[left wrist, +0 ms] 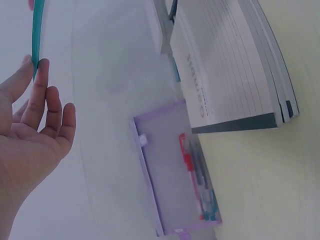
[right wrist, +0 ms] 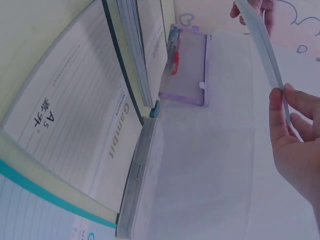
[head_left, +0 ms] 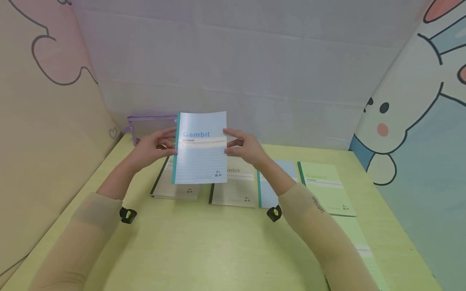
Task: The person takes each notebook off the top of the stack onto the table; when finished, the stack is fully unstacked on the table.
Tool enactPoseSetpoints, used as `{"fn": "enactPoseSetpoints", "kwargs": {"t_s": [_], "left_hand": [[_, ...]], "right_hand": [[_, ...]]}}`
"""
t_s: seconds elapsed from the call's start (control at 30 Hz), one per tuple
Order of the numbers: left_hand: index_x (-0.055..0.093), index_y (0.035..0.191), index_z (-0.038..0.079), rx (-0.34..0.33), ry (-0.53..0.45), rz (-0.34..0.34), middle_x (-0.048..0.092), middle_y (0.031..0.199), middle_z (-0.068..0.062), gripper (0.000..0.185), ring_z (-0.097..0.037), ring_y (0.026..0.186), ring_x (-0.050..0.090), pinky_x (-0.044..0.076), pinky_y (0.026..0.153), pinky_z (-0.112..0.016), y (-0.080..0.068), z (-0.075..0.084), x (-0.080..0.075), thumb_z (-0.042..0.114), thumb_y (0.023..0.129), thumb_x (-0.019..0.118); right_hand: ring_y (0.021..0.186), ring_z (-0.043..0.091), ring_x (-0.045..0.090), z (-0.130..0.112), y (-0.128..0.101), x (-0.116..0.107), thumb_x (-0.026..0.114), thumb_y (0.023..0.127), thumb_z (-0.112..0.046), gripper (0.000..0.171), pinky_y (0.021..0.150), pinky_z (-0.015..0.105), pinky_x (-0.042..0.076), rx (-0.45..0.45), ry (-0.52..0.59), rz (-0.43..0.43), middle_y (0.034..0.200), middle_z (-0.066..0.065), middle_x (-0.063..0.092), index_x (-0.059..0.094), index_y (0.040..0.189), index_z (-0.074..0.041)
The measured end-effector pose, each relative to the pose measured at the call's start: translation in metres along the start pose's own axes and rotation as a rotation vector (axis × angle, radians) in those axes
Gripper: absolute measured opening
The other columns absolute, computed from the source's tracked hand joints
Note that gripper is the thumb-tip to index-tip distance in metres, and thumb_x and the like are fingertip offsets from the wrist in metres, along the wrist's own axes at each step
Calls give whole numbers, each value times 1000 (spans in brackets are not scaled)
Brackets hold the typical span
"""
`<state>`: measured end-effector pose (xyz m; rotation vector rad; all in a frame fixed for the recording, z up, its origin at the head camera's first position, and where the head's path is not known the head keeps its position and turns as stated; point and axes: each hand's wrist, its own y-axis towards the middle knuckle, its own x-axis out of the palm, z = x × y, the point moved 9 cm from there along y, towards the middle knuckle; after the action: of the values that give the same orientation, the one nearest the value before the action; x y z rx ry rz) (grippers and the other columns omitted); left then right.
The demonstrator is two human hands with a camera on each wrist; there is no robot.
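A light blue Gambit notebook [head_left: 202,163] with a teal spine is held upright above the table, its cover facing me. My left hand [head_left: 150,148] pinches the spine edge between thumb and fingers. On the opposite edge, my right hand [head_left: 249,148] grips with thumb and fingertips. The left wrist view shows the teal spine [left wrist: 37,35] edge-on, caught at the fingertips. Below and behind the raised notebook lie a stack of grey notebooks [head_left: 172,188] and, beside it, another grey notebook [head_left: 234,192], both partly covered in the head view.
Another blue notebook [head_left: 267,190] lies partly under my right forearm. Two green notebooks, one farther back [head_left: 325,188] and one nearer [head_left: 358,238], lie at the right. A purple mesh pouch [right wrist: 190,65] with pens leans at the back wall. A flat grey case [right wrist: 136,185] stands behind the notebooks.
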<state>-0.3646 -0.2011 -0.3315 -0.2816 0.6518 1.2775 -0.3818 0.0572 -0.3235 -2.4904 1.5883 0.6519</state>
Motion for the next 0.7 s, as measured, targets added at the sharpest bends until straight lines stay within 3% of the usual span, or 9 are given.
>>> {"fn": "enactPoseSetpoints", "kwargs": {"t_s": [0.33, 0.7], "left_hand": [[37, 144, 28, 47, -45, 48, 69, 95, -5, 71, -17, 96, 61, 48, 82, -33, -7, 42, 15, 18, 83, 72], [33, 147, 23, 108, -111, -36, 67, 106, -6, 71, -21, 100, 60, 48, 87, -39, -17, 80, 53, 13, 86, 69]], "right_hand": [[105, 17, 59, -20, -37, -34, 75, 81, -16, 65, 84, 26, 53, -23, -3, 33, 141, -7, 46, 49, 139, -26], [102, 17, 60, -24, -87, -67, 76, 79, -15, 68, 81, 22, 53, -37, 1, 33, 143, -7, 43, 47, 140, -25]]}}
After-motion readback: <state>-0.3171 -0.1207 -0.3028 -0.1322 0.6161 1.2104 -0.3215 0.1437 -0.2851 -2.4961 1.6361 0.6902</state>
